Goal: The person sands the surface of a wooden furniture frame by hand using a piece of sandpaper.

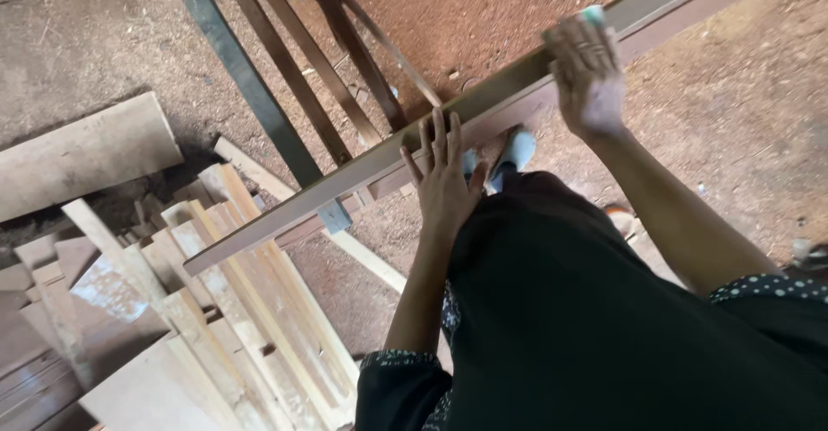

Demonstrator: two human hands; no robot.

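Two bare hands work on one long wooden plank (pixel 379 159), seen from a head camera looking down. The plank runs slantwise from lower left to upper right, raised off the ground, and passes out of view at the top right.

The left hand (pixel 444 177) lies flat on the near face of the plank, fingers spread and pointing up, palm pressing to steady it. Further along the plank to the right, the right hand (pixel 586 73) is blurred; its fingers curl over a small pale green block (pixel 592 15), probably a sanding block, held against the plank's top edge. How tightly it grips I cannot tell.

The plank looks stiff, dry and fairly heavy for its length, likely to tip if held at one end only. It seems best held with two hands set well apart, palms on the broad face, wary of splinters along the sawn edges.

Below the left hand, a black garment (pixel 586 327) with dotted cuffs hides much of the ground. A light blue shoe (pixel 516 151) peeks out just beneath the plank, between the hands. Left of the flat hand, well apart, lies a pile of offcut boards (pixel 216 310). Beyond the plank stand dark metal bars (pixel 259 78) over reddish sawdust floor (pixel 483 17). What holds the plank up is not clear.
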